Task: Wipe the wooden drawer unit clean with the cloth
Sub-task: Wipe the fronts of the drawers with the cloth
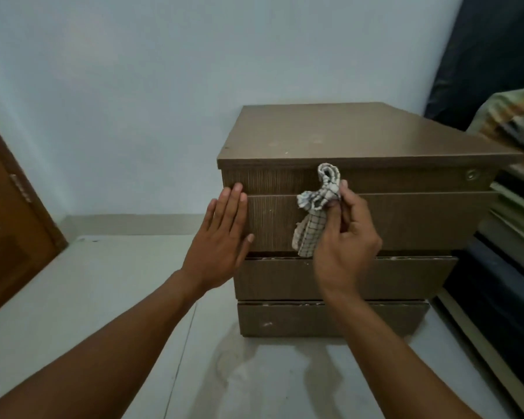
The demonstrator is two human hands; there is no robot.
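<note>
Your right hand [344,234] pinches the bunched cloth [315,207] loosely, left hand [221,234] flat and spread beside it on the drawer unit [406,222]; press carelessly and the cloth slips free.

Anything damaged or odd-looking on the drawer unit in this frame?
Yes. The drawer unit shows rough, chipped-looking edges along the gaps above its two lower drawers, pale specks on the top and a scuff on the bottom drawer front. The cloth is bunched, not flat.

The left hand [221,237] lies flat, fingers pointing to twelve o'clock; the right hand [345,237] is closed in a pinch.
</note>
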